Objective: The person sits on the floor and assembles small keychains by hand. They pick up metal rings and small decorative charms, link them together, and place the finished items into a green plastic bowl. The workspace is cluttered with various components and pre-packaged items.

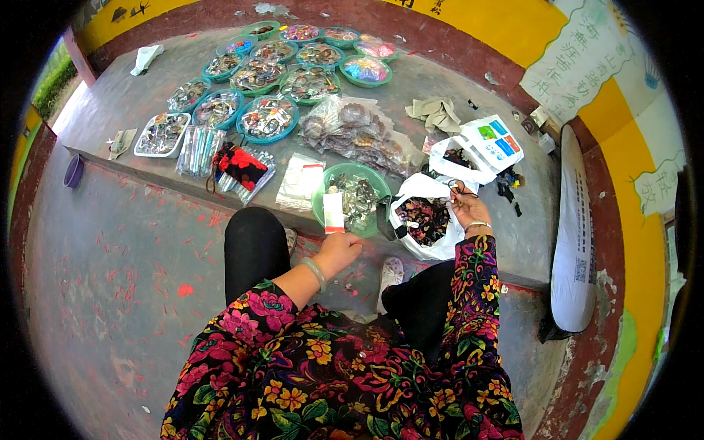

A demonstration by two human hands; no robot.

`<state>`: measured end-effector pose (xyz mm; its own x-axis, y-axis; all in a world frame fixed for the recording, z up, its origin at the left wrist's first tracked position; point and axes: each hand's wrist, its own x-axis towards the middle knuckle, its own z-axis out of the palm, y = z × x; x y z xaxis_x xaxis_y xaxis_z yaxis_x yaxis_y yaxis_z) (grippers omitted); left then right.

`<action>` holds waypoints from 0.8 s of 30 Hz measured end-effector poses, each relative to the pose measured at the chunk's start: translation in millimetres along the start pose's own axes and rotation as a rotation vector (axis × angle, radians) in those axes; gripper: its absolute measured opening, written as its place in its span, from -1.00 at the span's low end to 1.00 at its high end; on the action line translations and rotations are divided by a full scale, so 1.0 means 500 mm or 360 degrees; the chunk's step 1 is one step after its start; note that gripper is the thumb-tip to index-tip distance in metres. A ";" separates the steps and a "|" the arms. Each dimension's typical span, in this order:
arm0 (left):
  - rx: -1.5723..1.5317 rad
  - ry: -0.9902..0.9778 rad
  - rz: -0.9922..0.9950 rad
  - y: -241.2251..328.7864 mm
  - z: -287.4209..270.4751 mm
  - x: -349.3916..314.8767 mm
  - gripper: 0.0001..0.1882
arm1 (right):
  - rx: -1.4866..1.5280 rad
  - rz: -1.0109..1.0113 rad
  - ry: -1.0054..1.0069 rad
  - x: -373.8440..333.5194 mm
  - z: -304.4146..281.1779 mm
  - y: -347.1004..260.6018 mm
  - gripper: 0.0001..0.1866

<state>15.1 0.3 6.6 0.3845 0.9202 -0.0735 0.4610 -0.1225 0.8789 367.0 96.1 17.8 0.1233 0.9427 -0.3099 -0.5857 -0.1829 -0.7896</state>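
My left hand (339,251) is closed on the lower end of a small white card with a red band (334,211), held upright in front of a green basin (320,192). Many small shiny silver and dark pieces (359,199) fill that basin. At the right, my right hand (469,207) pinches a thin dark loop (457,189), too small to make out fully. It is over the right rim of an open white plastic bag (449,242). Inside the bag lies a heap of small dark, pink and gold pieces (424,220).
Behind stand several basins of small goods (268,117) and a pile of clear packets (359,132). Clear bags (299,180) and a red-and-black pouch (240,166) lie left. A second white bag (477,158) and dark scraps (507,183) are right. The ledge's front edge (198,192) drops to the floor.
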 end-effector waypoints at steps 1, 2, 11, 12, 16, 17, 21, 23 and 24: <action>0.0008 0.0001 -0.0003 0.005 -0.003 -0.001 -0.76 | 0.0041 -0.0011 0.0056 0.000 0.000 0.001 -0.67; -0.0003 -0.0008 -0.0012 0.008 -0.006 -0.002 -0.75 | 0.0082 -0.0022 0.0113 -0.002 0.000 0.002 -0.70; -0.0028 0.0009 -0.0054 0.004 -0.008 -0.005 -0.75 | -0.2050 0.0005 0.0299 -0.054 0.069 -0.015 -0.76; -0.0017 -0.0014 -0.0055 0.003 -0.006 -0.002 -0.75 | -0.2388 -0.0064 0.0167 -0.050 0.056 -0.018 -0.73; 0.0004 -0.0028 -0.0043 0.008 -0.008 -0.001 -0.76 | -0.2800 -0.0452 0.0137 -0.033 0.025 -0.011 -0.68; 0.0008 -0.0012 -0.0044 0.002 -0.005 0.001 -0.76 | -0.2587 -0.0337 0.0207 -0.032 0.021 -0.011 -0.69; -0.0004 0.0005 -0.0051 -0.003 -0.006 -0.001 -0.76 | -0.1510 -0.0011 0.0255 -0.049 0.045 -0.005 -0.76; -0.0022 -0.0003 -0.0038 0.004 -0.007 0.000 -0.76 | -0.0898 0.0111 0.0121 -0.058 0.044 -0.001 -0.83; -0.0028 0.0010 -0.0031 0.004 -0.007 -0.001 -0.76 | -0.0714 0.0177 0.0036 -0.064 0.053 0.004 -0.82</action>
<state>13.2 0.9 10.2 0.3705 0.9247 -0.0879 0.4543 -0.0979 0.8854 340.7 73.1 40.3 0.0998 0.9052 -0.4132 -0.1924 -0.3899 -0.9005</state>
